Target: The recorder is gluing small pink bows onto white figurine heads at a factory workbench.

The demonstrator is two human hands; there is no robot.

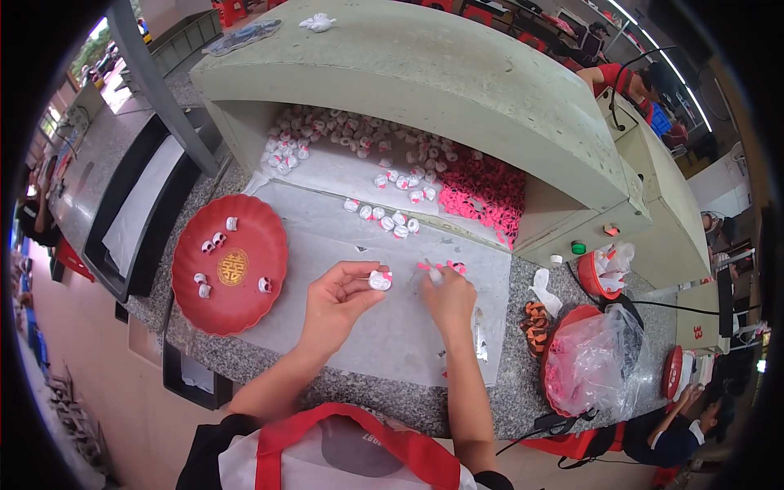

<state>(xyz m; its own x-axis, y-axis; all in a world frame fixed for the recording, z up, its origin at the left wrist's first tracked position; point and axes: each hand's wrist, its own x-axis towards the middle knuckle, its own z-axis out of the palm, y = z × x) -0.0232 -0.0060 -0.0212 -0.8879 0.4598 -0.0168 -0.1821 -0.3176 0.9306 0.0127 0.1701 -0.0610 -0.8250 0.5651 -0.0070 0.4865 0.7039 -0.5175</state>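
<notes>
Between the thumb and fingers of my left hand (336,300) is a small white figure head (380,281) with a pink patch on it. Just right of it, my right hand (449,306) reaches down to the paper sheet (392,351), fingers pinched together. Small pink pieces (457,267) show at those fingertips; what the pinch holds is partly hidden. Beyond both hands lies a loose row of white heads (400,220). More white heads (327,126) and a pile of pink pieces (482,196) fill the shelf under the pale green hood.
The red scalloped dish (184,273) at left carries several finished-looking heads. The hood (408,65) overhangs the far side. To the right are a silver tool (480,339), a red cup (590,276), orange-and-black cloth (536,328) and a bag-covered red dish (558,392).
</notes>
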